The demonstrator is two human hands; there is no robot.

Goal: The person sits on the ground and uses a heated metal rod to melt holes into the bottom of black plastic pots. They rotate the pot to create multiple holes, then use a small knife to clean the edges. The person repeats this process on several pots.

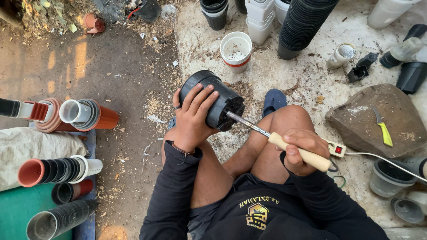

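Two hands share the work: the left hand [192,119] spreads its fingers around a black plastic plant pot [213,98] tipped sideways over the knees, baring its base to the wooden-handled soldering iron [275,141] gripped in the right hand's [304,149] fist.

Matt black plastic pot [213,100] under the left hand's fingers [200,100]; smooth pale wooden handle [302,153] inside the right hand's fingers [304,140], shiny metal rod [247,122] beyond them; rough grey stone [371,118] further right.
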